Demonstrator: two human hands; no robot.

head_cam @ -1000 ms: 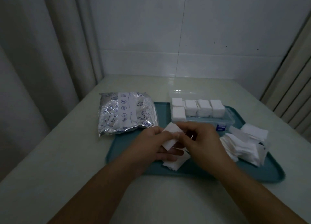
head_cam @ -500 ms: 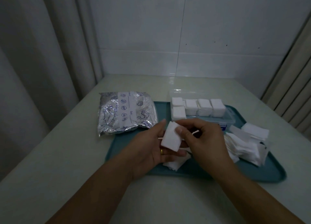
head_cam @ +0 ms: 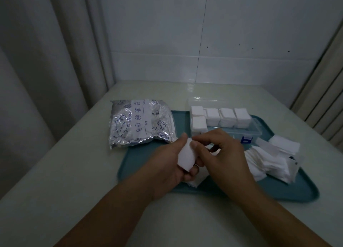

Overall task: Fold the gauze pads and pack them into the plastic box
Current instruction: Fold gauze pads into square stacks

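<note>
Teal plastic tray (head_cam: 148,165) under both hands. Clear plastic box (head_cam: 258,130) just beyond right hand (head_cam: 220,154), part-filled with folded pads. Step: folding. White square gauze pad (head_cam: 186,156) pinched between left hand (head_cam: 172,163) and right thumb. Next: finish crease, carry to box. Versus 0.5 s ago: pad narrower, curled into left palm.
</note>
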